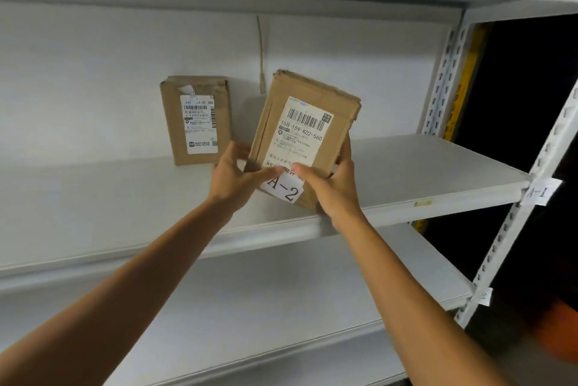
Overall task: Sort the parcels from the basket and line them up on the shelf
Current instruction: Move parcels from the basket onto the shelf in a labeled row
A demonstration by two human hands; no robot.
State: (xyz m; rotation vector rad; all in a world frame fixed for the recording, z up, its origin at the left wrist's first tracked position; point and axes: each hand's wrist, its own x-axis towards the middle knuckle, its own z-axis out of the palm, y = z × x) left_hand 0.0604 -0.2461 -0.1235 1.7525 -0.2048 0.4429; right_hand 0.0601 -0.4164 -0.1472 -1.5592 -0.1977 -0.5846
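Parcel [305, 135] mid-frame, tilted, over the shelf [422, 163] edge, clamped at its bottom between my left hand [233, 174] and right hand [333, 188], thumbs on its label, both arms stretched upward.

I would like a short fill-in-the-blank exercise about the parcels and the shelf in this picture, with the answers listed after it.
1. The left hand and the right hand grip a tilted parcel whose white sticker reads ____.
2. The other parcel stands on the shelf to the ____ of the held one.
3. The count of parcels in view is ____.

Missing words: A-2; left; two.
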